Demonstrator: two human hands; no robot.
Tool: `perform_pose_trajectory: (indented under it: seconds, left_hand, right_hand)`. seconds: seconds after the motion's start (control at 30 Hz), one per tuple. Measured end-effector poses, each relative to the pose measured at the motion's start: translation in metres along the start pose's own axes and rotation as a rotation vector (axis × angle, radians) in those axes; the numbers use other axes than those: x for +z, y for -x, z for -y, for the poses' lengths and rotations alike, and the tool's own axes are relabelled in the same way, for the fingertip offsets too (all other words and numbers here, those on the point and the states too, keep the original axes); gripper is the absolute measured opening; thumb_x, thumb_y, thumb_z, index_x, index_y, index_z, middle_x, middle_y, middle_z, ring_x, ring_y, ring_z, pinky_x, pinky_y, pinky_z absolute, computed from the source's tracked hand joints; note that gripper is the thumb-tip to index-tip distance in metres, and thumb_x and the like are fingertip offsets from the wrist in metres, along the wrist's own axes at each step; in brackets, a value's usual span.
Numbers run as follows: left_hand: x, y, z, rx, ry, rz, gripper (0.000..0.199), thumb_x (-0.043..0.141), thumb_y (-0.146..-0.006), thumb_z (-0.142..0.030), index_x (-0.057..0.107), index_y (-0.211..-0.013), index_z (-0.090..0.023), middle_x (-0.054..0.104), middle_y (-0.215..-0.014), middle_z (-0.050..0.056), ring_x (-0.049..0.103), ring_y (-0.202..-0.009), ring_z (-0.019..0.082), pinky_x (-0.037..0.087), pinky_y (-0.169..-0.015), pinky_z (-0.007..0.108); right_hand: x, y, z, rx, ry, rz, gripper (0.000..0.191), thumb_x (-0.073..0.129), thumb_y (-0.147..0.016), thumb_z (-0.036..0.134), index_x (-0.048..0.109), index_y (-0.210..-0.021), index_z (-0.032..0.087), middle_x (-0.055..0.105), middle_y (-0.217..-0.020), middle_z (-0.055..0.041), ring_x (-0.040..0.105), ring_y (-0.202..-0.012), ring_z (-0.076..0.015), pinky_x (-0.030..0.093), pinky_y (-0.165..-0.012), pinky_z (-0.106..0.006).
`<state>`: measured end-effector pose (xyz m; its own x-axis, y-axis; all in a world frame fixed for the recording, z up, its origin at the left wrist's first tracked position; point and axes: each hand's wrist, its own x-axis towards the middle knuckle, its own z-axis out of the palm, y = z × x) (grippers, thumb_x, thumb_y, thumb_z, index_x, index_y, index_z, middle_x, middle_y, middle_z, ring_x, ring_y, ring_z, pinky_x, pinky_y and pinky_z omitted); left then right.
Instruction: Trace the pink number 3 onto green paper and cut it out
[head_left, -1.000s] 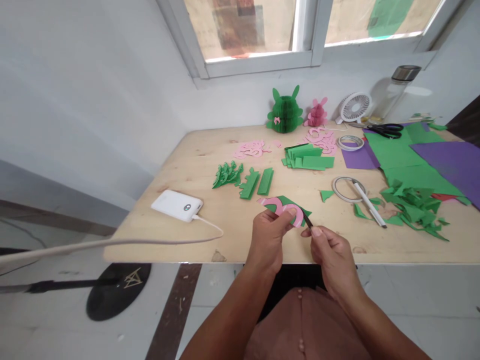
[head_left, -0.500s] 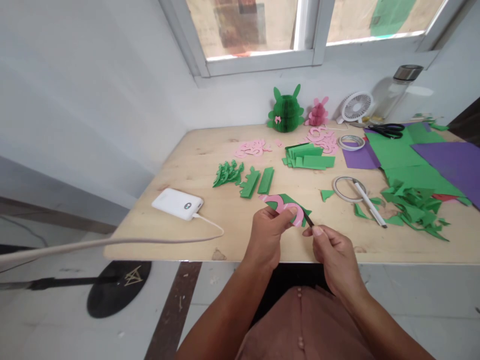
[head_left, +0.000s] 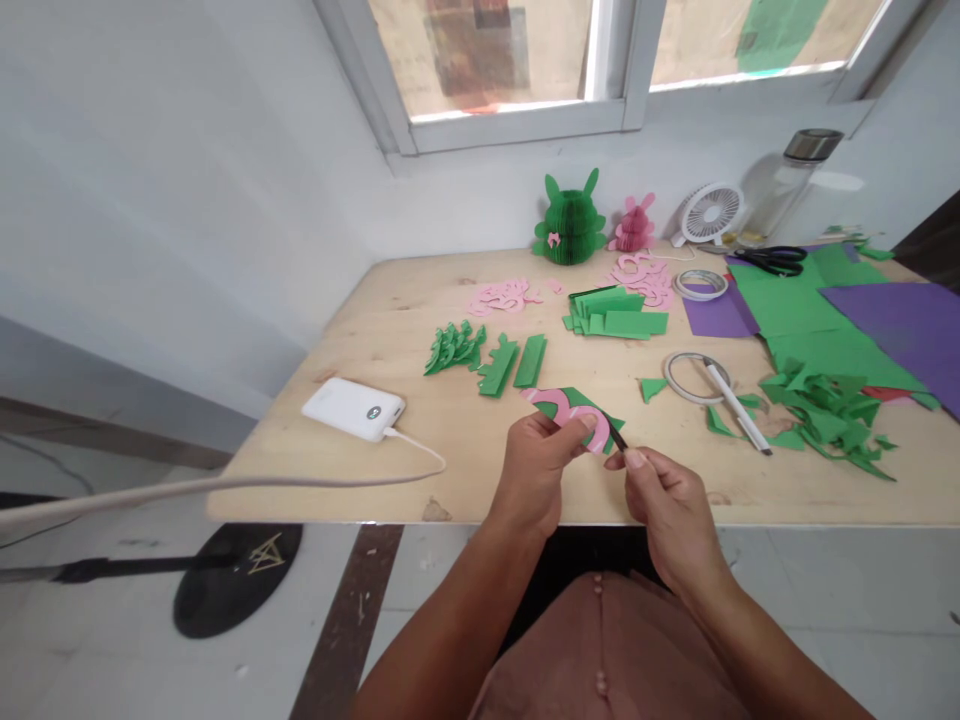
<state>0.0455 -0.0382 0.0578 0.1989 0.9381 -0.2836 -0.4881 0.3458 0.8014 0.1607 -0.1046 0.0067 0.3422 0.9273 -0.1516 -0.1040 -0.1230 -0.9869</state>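
My left hand [head_left: 541,460] is closed, its thumb pressing a pink curved paper piece [head_left: 598,432] onto a green paper piece [head_left: 577,398]. The two sheets are held together just above the table near its front edge. In a pinch, my right hand [head_left: 670,492] grips a thin black pen-like tool [head_left: 618,437]. The tool's far end touches or lies close to the right edge of the papers; its exact kind is hard to make out. Beyond my left hand lie a folded green strip [head_left: 531,361] and a green strip with a cut-out edge [head_left: 498,366].
Cut green pieces [head_left: 454,347], pink cutouts [head_left: 502,296] and stacked green strips [head_left: 619,313] lie behind. Green scraps [head_left: 825,410], a white pen [head_left: 739,408], tape rolls [head_left: 701,285] and black scissors [head_left: 769,260] are rightward. A power bank [head_left: 354,408] with cable sits left; a fan [head_left: 711,213] stands behind.
Hands and papers stay almost in place. The black tool has shifted very slightly along the paper's right edge, and the view has moved a little.
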Motion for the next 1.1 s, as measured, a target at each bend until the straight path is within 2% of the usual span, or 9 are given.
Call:
perform_pose_trajectory:
  seconds: [0.4, 0.77, 1.1]
  left_hand:
    - [-0.002, -0.001, 0.0008, 0.006, -0.018, 0.042, 0.022, 0.085, -0.057, -0.027, 0.07, -0.063, -0.012, 0.064, -0.065, 0.0, 0.056, -0.064, 0.01, 0.049, -0.068, 0.024]
    - [-0.0054, -0.0034, -0.0047, 0.01, -0.136, 0.091, 0.02, 0.081, -0.059, -0.027, 0.067, -0.061, -0.012, 0.064, -0.064, 0.002, 0.055, -0.063, 0.012, 0.045, -0.066, 0.025]
    - [-0.0056, -0.0041, -0.0084, -0.004, -0.159, 0.09, 0.019, 0.081, -0.057, -0.026, 0.068, -0.061, -0.013, 0.064, -0.064, 0.001, 0.054, -0.062, 0.011, 0.044, -0.065, 0.024]
  right_hand:
    - [-0.0014, 0.0001, 0.0029, -0.035, 0.045, -0.018, 0.041, 0.061, -0.082, 0.055, 0.068, -0.077, 0.015, 0.03, -0.053, 0.0062, 0.023, -0.048, -0.008, 0.017, -0.044, -0.023]
    - [-0.0034, -0.0012, 0.0097, -0.078, 0.125, -0.008, 0.045, 0.059, -0.082, 0.059, 0.069, -0.073, 0.016, 0.035, -0.048, 0.0052, 0.025, -0.045, -0.0085, 0.018, -0.041, -0.023]
    - [-0.0052, -0.0023, 0.009, -0.076, 0.127, -0.013, 0.045, 0.06, -0.08, 0.058, 0.072, -0.074, 0.016, 0.039, -0.046, 0.0044, 0.033, -0.045, -0.0097, 0.024, -0.043, -0.023]
